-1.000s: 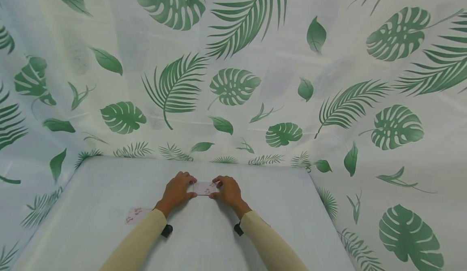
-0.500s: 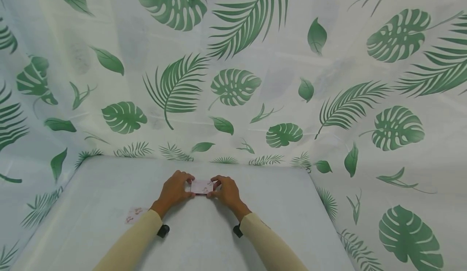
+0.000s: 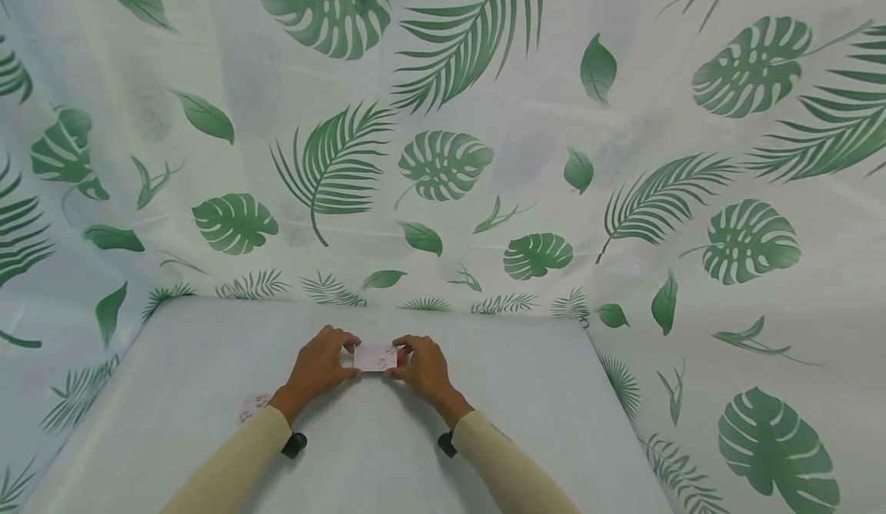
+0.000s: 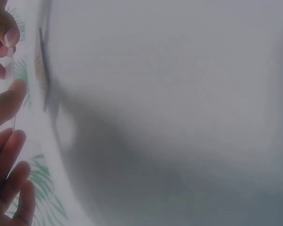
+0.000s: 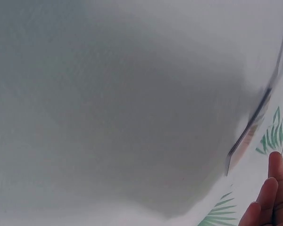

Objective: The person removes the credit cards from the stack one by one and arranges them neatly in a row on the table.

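Left hand (image 3: 317,368) and right hand (image 3: 424,368) — both pinching opposite ends of thin pale-pink rectangular card (image 3: 374,357), I see; red-printed pale card (image 3: 252,406) on white table (image 3: 374,460).

Loose card (image 3: 253,406) partly behind the left sleeve (image 3: 228,460), held card (image 3: 374,358) too small for fine detail

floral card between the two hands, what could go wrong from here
The floral card could slip, since the left hand and right hand pinch it only at its ends. The left sleeve might also brush the second floral piece, which it partly hides in the head view.
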`<state>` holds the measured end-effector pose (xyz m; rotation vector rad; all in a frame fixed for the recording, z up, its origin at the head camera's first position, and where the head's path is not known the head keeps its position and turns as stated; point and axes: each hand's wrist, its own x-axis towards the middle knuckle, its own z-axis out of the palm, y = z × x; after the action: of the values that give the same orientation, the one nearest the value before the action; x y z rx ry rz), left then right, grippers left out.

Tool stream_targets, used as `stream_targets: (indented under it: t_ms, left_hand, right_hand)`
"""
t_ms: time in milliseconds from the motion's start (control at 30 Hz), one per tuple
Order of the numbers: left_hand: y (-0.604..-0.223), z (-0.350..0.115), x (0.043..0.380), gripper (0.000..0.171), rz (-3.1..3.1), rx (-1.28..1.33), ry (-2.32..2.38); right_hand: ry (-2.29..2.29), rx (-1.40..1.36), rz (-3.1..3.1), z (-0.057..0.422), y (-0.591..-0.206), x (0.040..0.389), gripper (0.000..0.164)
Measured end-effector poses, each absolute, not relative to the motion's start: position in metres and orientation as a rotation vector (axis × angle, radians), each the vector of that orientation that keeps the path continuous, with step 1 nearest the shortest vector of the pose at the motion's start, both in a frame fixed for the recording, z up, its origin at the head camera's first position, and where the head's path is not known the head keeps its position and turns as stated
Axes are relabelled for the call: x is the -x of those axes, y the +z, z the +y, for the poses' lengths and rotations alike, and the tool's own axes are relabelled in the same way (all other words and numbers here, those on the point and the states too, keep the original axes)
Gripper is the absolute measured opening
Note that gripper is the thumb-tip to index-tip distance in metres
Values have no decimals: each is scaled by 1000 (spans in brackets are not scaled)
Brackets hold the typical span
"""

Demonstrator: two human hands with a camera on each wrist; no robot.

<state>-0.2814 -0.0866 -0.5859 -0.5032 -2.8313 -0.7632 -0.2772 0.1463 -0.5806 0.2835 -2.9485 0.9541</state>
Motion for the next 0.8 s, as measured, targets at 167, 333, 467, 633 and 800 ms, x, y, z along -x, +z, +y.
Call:
stream_targets:
  t_ms: [167, 333, 467, 633, 800]
  left_hand:
    - [-584, -93, 275, 54, -2837, 516, -732]
    - [-584, -97, 270, 54, -2844, 524, -722]
    - [-583, -103, 265, 55, -2839, 522, -739]
    - [-579, -110, 258, 54, -2830, 525, -754]
    - [-577, -116, 252, 52, -2828, 539, -732]
  right_hand:
    - [938, -309, -2938, 143, -581, 272, 54]
    - [957, -307, -2920, 139, -582, 266, 55]
    - [957, -314, -2909, 135, -581, 261, 56]
    - [941, -335, -2905, 129, -579, 255, 57]
    - [959, -358, -2897, 125, -578, 249, 55]
